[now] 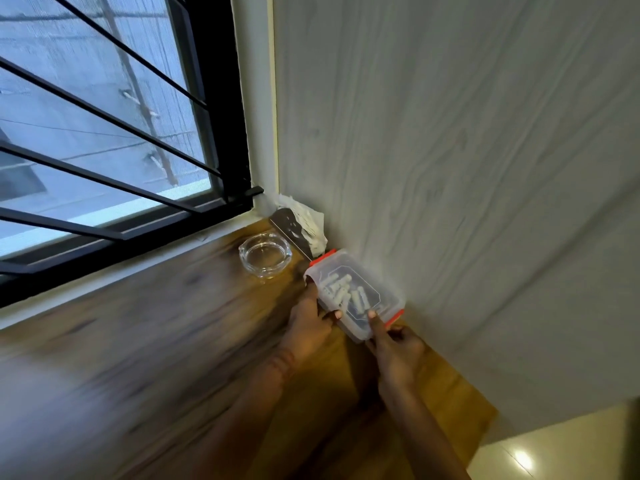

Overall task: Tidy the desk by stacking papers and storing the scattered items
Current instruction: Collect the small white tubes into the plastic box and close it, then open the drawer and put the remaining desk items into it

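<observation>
- Left hand [309, 325] and right hand [394, 344] each grip the near end of a clear box [356, 292] with red clips, thumbs pressed on its lid.
- The box, holding pale plugs [341, 292], sits at the wooden surface's [156, 341] far right, against the wall [450, 150].
- Beyond it: a glass ashtray [265, 255], a scraper [289, 233], crumpled paper [310, 220] in the corner.

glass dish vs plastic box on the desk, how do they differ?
The glass dish is round, open-topped and looks empty; the plastic box is rectangular, lidded with red clips and holds small white pieces. The dish sits untouched; the box is gripped by the left hand and right hand. Both are see-through.
</observation>
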A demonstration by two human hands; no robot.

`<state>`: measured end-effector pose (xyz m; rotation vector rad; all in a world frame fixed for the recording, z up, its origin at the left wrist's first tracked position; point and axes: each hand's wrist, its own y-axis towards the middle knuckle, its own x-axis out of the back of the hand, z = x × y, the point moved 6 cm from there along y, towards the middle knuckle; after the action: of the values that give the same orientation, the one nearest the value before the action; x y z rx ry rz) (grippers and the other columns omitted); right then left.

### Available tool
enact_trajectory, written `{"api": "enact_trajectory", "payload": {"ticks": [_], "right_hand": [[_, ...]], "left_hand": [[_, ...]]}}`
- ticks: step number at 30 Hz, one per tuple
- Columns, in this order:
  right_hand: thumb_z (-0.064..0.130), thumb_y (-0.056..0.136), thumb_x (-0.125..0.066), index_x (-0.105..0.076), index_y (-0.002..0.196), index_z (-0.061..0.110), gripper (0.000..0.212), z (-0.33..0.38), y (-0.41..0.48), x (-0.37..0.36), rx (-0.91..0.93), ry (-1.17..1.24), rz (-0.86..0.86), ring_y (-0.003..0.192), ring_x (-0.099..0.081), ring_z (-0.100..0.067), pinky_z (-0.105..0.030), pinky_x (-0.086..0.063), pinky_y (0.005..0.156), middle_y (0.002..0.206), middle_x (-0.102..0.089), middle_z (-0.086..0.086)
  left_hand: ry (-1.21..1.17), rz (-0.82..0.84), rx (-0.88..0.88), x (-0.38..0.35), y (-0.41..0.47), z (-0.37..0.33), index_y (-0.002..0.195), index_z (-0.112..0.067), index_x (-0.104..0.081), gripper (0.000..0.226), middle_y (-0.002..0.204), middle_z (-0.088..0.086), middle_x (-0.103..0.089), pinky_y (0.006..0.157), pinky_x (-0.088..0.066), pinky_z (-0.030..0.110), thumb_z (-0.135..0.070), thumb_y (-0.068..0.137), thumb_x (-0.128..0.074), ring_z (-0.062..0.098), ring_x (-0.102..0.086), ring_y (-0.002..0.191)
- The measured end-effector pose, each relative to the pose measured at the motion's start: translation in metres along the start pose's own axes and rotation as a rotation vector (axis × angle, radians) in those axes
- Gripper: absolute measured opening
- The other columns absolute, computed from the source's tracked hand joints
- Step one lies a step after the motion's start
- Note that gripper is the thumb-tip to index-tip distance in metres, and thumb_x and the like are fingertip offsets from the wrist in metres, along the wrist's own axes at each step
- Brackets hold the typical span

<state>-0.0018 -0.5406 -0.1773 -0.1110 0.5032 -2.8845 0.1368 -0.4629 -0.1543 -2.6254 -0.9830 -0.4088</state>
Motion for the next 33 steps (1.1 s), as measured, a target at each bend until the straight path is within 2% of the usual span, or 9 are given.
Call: {"api": "enact_trajectory", "payload": {"ticks": [5,7,13,16,21,25,26,29,33], "right_hand": [[0.034,0.068,-0.078,-0.055,0.104,0.01,0.05,0.011,-0.006,0.005,-0.03,-0.029,-0.007,0.097,-0.061,-0.023,-0.044,-0.053,0.088,0.104,-0.064,-0.007],[0.031,0.072,-0.077,-0.047,0.114,0.008,0.057,0.021,-0.014,0.007,-0.001,-0.059,-0.016,0.101,-0.059,-0.026,-0.039,-0.053,0.085,0.111,-0.06,-0.01],[0.013,0.083,-0.066,-0.042,0.127,0.004,0.051,0.043,-0.066,0.007,0.172,-0.133,0.109,0.11,-0.054,-0.029,-0.026,-0.043,0.077,0.125,-0.054,-0.015],[0.013,0.085,-0.064,-0.044,0.124,0.008,0.045,0.044,-0.085,0.002,0.194,-0.114,0.202,0.101,-0.054,-0.023,-0.029,-0.046,0.078,0.119,-0.053,-0.009],[0.012,0.087,-0.061,-0.051,0.112,0.01,0.027,0.032,-0.159,-0.005,0.265,-0.115,0.43,0.097,-0.057,-0.017,-0.03,-0.049,0.086,0.106,-0.058,-0.004],[0.013,0.087,-0.06,-0.056,0.099,0.011,0.013,0.005,-0.232,-0.009,0.317,-0.12,0.586,0.078,-0.055,-0.007,-0.008,-0.045,0.061,0.087,-0.059,0.003],[0.014,0.088,-0.059,-0.056,0.095,0.015,0.008,-0.002,-0.251,-0.011,0.331,-0.13,0.626,0.078,-0.055,-0.008,-0.009,-0.045,0.059,0.086,-0.058,0.005],[0.017,0.088,-0.059,-0.058,0.093,0.017,0.005,-0.032,-0.32,-0.018,0.294,-0.173,0.788,0.083,-0.058,-0.011,-0.022,-0.05,0.074,0.088,-0.061,0.003],[0.015,0.088,-0.059,-0.062,0.096,0.009,0.01,-0.073,-0.407,-0.027,0.179,-0.218,1.06,0.088,-0.062,-0.017,-0.031,-0.051,0.082,0.092,-0.067,-0.005]], "left_hand": [[0.005,-0.024,-0.017,0.005,-0.017,-0.014,0.137,-0.012,-0.036,0.058,0.135,0.008,-0.052,0.107,-0.038,0.035,-0.013,0.086,-0.062,0.021,-0.048,0.126],[0.004,-0.058,-0.027,0.009,-0.029,-0.015,0.136,-0.013,-0.037,0.059,0.135,0.008,-0.052,0.107,-0.039,0.036,-0.017,0.084,-0.065,0.021,-0.048,0.126],[0.051,-0.172,-0.029,0.032,-0.087,-0.019,0.13,-0.006,-0.045,0.05,0.131,0.012,-0.054,0.105,-0.041,0.036,-0.018,0.086,-0.063,0.025,-0.051,0.12],[0.115,-0.255,-0.047,0.043,-0.113,-0.022,0.13,-0.002,-0.045,0.046,0.132,0.013,-0.052,0.099,-0.038,0.025,-0.013,0.088,-0.06,0.023,-0.051,0.12],[0.037,-0.424,-0.01,0.07,-0.208,-0.003,0.129,-0.013,-0.049,0.04,0.135,0.003,-0.051,0.095,-0.038,0.024,-0.021,0.091,-0.056,0.017,-0.047,0.124],[0.049,-0.588,0.074,0.09,-0.292,0.035,0.124,-0.015,-0.054,0.035,0.138,0.002,-0.049,0.098,-0.044,0.028,-0.022,0.09,-0.058,0.017,-0.049,0.123],[0.053,-0.617,0.084,0.095,-0.312,0.044,0.123,-0.014,-0.055,0.034,0.138,0.003,-0.049,0.097,-0.044,0.029,-0.021,0.09,-0.058,0.018,-0.05,0.122],[0.012,-0.749,0.13,0.117,-0.384,0.07,0.12,-0.012,-0.058,0.031,0.128,0.003,-0.057,0.092,-0.049,0.033,-0.018,0.09,-0.058,0.019,-0.054,0.119],[-0.073,-0.978,0.154,0.148,-0.475,0.1,0.113,-0.012,-0.061,0.023,0.11,-0.001,-0.064,0.083,-0.049,0.02,-0.014,0.09,-0.056,0.012,-0.06,0.102]]}}
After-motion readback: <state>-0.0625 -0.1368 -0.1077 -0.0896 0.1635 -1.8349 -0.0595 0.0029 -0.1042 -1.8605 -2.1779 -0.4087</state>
